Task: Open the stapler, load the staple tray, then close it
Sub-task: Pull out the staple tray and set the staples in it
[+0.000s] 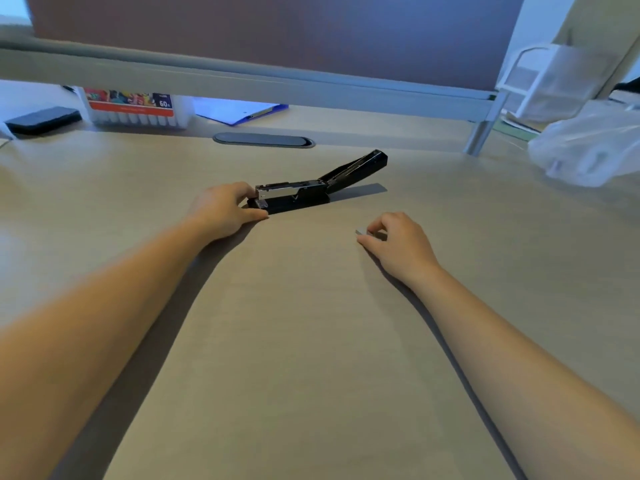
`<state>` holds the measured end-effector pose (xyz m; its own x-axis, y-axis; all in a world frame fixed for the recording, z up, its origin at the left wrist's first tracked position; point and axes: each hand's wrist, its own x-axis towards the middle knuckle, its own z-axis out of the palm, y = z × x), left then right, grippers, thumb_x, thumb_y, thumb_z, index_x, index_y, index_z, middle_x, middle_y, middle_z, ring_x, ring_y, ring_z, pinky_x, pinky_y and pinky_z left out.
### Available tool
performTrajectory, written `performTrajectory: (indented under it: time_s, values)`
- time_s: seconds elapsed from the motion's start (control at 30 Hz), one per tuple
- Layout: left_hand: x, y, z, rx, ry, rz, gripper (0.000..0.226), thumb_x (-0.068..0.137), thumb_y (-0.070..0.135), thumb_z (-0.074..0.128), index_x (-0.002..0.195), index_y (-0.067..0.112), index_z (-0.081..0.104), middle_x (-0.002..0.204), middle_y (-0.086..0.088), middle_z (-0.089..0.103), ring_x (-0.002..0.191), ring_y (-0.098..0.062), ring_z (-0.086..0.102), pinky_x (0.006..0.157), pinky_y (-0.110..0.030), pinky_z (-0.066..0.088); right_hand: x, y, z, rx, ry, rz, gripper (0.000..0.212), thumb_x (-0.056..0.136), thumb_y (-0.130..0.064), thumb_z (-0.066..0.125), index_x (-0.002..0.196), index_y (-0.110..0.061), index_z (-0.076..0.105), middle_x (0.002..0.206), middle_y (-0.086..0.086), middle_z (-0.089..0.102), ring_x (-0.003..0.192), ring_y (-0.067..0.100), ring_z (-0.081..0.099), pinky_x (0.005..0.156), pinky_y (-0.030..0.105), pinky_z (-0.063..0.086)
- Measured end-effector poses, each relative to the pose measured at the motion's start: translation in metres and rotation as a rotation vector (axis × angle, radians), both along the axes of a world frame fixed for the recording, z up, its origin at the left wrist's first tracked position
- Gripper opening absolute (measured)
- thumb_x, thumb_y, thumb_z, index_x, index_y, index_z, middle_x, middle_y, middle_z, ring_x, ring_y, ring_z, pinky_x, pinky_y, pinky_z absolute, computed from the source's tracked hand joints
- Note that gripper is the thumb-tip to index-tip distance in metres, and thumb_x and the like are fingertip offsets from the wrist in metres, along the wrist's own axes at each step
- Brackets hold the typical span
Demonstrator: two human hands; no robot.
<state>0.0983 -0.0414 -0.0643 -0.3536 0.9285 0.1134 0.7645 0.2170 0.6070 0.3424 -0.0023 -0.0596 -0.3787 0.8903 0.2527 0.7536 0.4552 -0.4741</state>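
A black stapler (311,190) lies on the desk with its top cover (360,166) swung back and up to the right, so the metal staple tray (277,189) is exposed. My left hand (225,209) holds the stapler's front end, fingers on the tray tip and thumb against the base. To the right and nearer me, my right hand (398,242) rests on the desk and pinches a small silver strip of staples (362,232) between thumb and fingers. The strip lies low, at the desk surface.
A grey cable grommet (263,139) is set into the desk behind the stapler. A marker box (133,107), a blue clipboard (242,110) and a dark case (43,120) sit at the back left. A plastic bag (588,147) and white tray rack (550,84) stand at the right.
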Motion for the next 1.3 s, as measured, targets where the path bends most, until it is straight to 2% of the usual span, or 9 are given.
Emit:
performTrajectory:
  time_s: [0.17, 0.3, 0.43, 0.5, 0.63, 0.77, 1.03, 1.13, 1.3]
  values:
    - [0.008, -0.014, 0.006, -0.023, -0.005, -0.006, 0.035, 0.076, 0.030, 0.063, 0.105, 0.011, 0.057, 0.120, -0.018, 0.058, 0.110, -0.035, 0.049, 0.098, -0.047, 0.041, -0.002, -0.008, 0.002, 0.025, 0.032, 0.011, 0.021, 0.084, -0.023, 0.055, 0.091, -0.006, 0.064, 0.106, 0.014, 0.063, 0.097, 0.028, 0.055, 0.083, 0.042, 0.046]
    - [0.015, -0.035, 0.008, -0.035, 0.004, -0.018, 0.035, 0.077, 0.030, 0.062, 0.107, 0.012, 0.056, 0.118, -0.016, 0.059, 0.109, -0.033, 0.050, 0.097, -0.048, 0.041, -0.011, -0.028, 0.013, 0.022, 0.160, 0.154, 0.020, 0.085, -0.021, 0.054, 0.095, -0.008, 0.065, 0.104, 0.012, 0.062, 0.099, 0.025, 0.051, 0.081, 0.032, 0.038]
    - [0.024, -0.068, 0.012, -0.051, 0.023, -0.061, 0.032, 0.077, 0.029, 0.062, 0.103, 0.012, 0.058, 0.111, -0.016, 0.061, 0.103, -0.033, 0.053, 0.091, -0.046, 0.044, -0.022, -0.055, 0.032, 0.024, 0.262, 0.291, 0.019, 0.085, -0.020, 0.055, 0.096, -0.008, 0.064, 0.083, -0.001, 0.053, 0.088, 0.019, 0.049, 0.079, 0.031, 0.038]
    - [0.030, -0.084, 0.014, -0.066, 0.045, -0.081, 0.032, 0.077, 0.027, 0.062, 0.105, 0.011, 0.057, 0.111, -0.015, 0.061, 0.104, -0.033, 0.052, 0.090, -0.044, 0.043, -0.025, -0.066, 0.036, 0.042, 0.256, 0.335, 0.019, 0.085, -0.019, 0.055, 0.096, -0.007, 0.064, 0.079, -0.004, 0.050, 0.085, 0.017, 0.048, 0.077, 0.030, 0.038]
    - [0.041, -0.114, 0.016, -0.094, 0.097, -0.107, 0.039, 0.078, 0.029, 0.060, 0.114, 0.013, 0.054, 0.120, -0.010, 0.060, 0.111, -0.028, 0.050, 0.096, -0.045, 0.041, -0.030, -0.081, 0.036, 0.062, 0.248, 0.359, 0.021, 0.085, -0.018, 0.055, 0.101, -0.005, 0.061, 0.090, 0.001, 0.053, 0.087, 0.015, 0.048, 0.078, 0.026, 0.038]
    - [0.047, -0.133, 0.017, -0.103, 0.145, -0.154, 0.042, 0.077, 0.031, 0.061, 0.116, 0.015, 0.054, 0.121, -0.008, 0.061, 0.113, -0.026, 0.050, 0.096, -0.044, 0.041, -0.036, -0.093, 0.037, 0.038, 0.220, 0.413, 0.018, 0.084, -0.016, 0.056, 0.096, -0.005, 0.062, 0.096, 0.008, 0.061, 0.087, 0.015, 0.048, 0.072, 0.024, 0.034]
    - [0.054, -0.151, 0.013, -0.072, 0.178, -0.194, 0.042, 0.078, 0.031, 0.060, 0.116, 0.013, 0.054, 0.126, -0.008, 0.058, 0.118, -0.025, 0.047, 0.100, -0.041, 0.038, -0.040, -0.106, 0.030, -0.009, 0.148, 0.467, 0.018, 0.084, -0.019, 0.056, 0.097, -0.008, 0.063, 0.089, -0.001, 0.054, 0.086, 0.012, 0.048, 0.073, 0.022, 0.034]
    - [0.054, -0.150, 0.012, -0.063, 0.188, -0.179, 0.042, 0.079, 0.031, 0.059, 0.117, 0.014, 0.054, 0.127, -0.008, 0.057, 0.120, -0.024, 0.045, 0.100, -0.038, 0.037, -0.039, -0.106, 0.028, -0.011, 0.113, 0.480, 0.019, 0.084, -0.019, 0.056, 0.097, -0.008, 0.063, 0.087, -0.002, 0.054, 0.084, 0.013, 0.048, 0.064, 0.022, 0.035]
    - [0.051, -0.149, 0.011, -0.063, 0.185, -0.192, 0.043, 0.078, 0.035, 0.059, 0.116, 0.017, 0.054, 0.123, -0.004, 0.060, 0.117, -0.024, 0.047, 0.099, -0.042, 0.038, -0.039, -0.104, 0.028, -0.001, 0.078, 0.497, 0.019, 0.083, -0.020, 0.057, 0.097, -0.009, 0.063, 0.088, -0.001, 0.055, 0.083, 0.014, 0.049, 0.064, 0.008, 0.033]
